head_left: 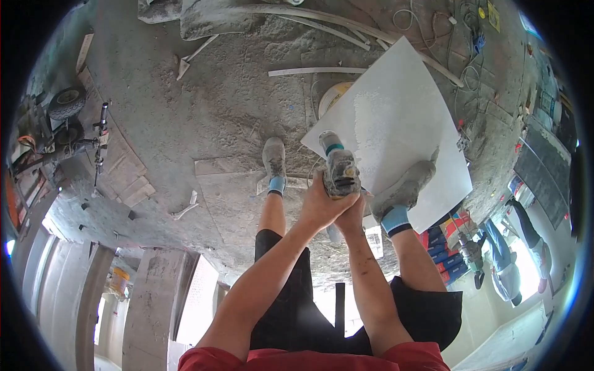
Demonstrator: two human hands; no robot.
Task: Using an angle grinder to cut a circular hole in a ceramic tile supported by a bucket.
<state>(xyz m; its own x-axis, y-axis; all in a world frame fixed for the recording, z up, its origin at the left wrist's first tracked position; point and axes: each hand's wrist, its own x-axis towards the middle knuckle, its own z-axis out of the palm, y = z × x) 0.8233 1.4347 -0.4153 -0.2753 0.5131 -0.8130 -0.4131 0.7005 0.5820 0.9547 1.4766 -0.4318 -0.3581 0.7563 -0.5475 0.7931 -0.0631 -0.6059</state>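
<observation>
A dust-covered handheld power tool (342,173) with a teal band round its pale barrel is held in front of me, over the left edge of a large white slab (402,105). My left hand (325,204) is closed around the tool's near left side. Just right of it, my right hand (352,213) is closed on the tool's near end, its fingers partly hidden. Whatever cutting or grinding part the tool has cannot be made out. The slab lies at an angle, one edge over a yellow-and-white bucket (334,96). My right shoe (405,185) rests on the slab.
My left shoe (274,157) stands on the dusty floor beside a flat board (223,167). Long pale strips (315,71) and loose cables (427,37) lie beyond the slab. A wheeled machine (67,104) is at far left. Other people (504,266) are at right.
</observation>
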